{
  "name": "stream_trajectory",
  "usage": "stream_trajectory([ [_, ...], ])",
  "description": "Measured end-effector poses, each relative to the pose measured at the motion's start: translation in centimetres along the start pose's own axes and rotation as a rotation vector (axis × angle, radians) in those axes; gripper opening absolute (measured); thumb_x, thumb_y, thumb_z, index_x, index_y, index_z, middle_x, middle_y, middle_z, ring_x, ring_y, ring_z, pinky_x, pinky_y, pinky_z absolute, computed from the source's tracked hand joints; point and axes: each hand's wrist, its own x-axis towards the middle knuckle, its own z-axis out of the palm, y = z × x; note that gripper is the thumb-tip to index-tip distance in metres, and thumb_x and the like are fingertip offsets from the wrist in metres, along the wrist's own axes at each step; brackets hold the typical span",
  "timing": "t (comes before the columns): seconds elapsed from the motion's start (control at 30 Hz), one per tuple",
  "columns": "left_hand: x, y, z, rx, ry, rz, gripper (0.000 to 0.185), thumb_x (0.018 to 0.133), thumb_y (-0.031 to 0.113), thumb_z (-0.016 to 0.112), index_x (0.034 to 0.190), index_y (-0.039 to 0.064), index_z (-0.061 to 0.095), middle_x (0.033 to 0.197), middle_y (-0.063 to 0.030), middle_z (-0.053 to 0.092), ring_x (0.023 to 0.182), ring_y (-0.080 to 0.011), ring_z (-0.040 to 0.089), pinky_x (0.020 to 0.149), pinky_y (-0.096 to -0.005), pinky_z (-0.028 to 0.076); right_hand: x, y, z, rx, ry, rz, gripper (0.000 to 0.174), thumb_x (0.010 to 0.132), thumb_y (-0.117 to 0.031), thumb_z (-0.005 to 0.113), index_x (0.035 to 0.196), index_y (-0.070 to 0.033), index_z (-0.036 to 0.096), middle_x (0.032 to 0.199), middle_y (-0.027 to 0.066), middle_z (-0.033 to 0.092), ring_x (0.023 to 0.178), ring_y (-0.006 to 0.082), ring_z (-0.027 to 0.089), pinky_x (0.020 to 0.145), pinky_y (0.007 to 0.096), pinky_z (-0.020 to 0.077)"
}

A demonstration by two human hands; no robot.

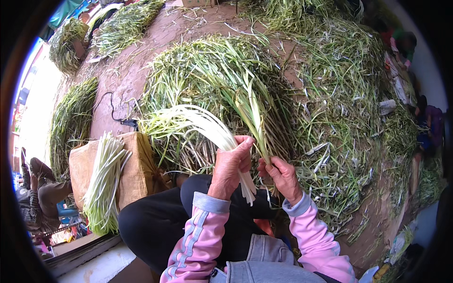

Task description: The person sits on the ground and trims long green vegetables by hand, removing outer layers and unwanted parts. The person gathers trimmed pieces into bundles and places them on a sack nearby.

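Observation:
My left hand [231,166] grips a bundle of peeled white stalks [208,127], probably garlic shoots or chives, whose pale yellow-green tips droop to the left. Their cut white ends stick out below my fist. Close by on the right, my right hand [281,177] pinches the lower end of a single unpeeled green stalk [260,131]. Its leaves spread upward over a large heap of unpeeled stalks [212,70] in front of my knees. A thin strip of peel hangs beneath my right fingers.
Left of my knee, a box wrapped in tan cloth [138,152] bears a pile of peeled stalks [106,184]. Discarded leaves [339,123] cover the floor at right. Another person [42,198] sits at far left; more people are at the right edge. A black strap [129,122] lies on the floor.

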Motion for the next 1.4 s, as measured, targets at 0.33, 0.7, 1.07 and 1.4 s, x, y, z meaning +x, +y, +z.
stream_trajectory([
  [0.33, 0.6, 0.0, -1.3, -0.057, -0.054, -0.027, 0.017, 0.082, 0.019, 0.061, 0.084, 0.008, 0.048, 0.054, 0.0062, 0.033, 0.041, -0.0045, 0.028, 0.038, -0.0188, 0.024, -0.1, 0.1, -0.6, -0.118, -0.111, -0.042, 0.02, 0.089, -0.011, 0.046, 0.101, 0.002, 0.054, 0.081, 0.0081, 0.059, 0.071, 0.0137, 0.058, 0.064, 0.0244, 0.0478],
  [0.7, 0.3, 0.8, -1.9, 0.151, -0.128, -0.117, 0.023, 0.08, 0.015, 0.062, 0.098, 0.004, 0.052, 0.054, 0.0067, 0.036, 0.04, -0.0037, 0.03, 0.038, -0.0183, 0.023, 0.2, -0.2, -1.6, -0.203, -0.177, -0.013, 0.017, 0.09, -0.01, 0.045, 0.096, 0.002, 0.055, 0.081, 0.0046, 0.058, 0.073, 0.0107, 0.058, 0.065, 0.0226, 0.0487],
  [1.07, 0.3, -0.4, -0.4, 0.127, 0.029, -0.094, 0.015, 0.078, 0.008, 0.061, 0.09, 0.005, 0.052, 0.054, 0.005, 0.041, 0.039, -0.0041, 0.032, 0.037, -0.0187, 0.026, 2.7, -2.3, 1.9, -0.713, 0.359, -0.46, 0.036, 0.061, -0.002, 0.069, 0.093, -0.004, 0.051, 0.087, 0.0092, 0.051, 0.081, 0.0279, 0.05, 0.071, 0.0367, 0.0407],
  [1.4, 0.9, 0.3, -2.1, -0.082, 0.042, 0.073, 0.014, 0.077, 0.01, 0.062, 0.08, 0.007, 0.049, 0.053, 0.0053, 0.038, 0.039, -0.0046, 0.03, 0.038, -0.0201, 0.024, -2.3, 1.6, -2.7, -0.936, -0.041, -0.574, 0.013, 0.069, 0.0, 0.056, 0.08, -0.005, 0.054, 0.08, 0.0063, 0.058, 0.076, 0.0219, 0.055, 0.067, 0.0317, 0.0421],
])
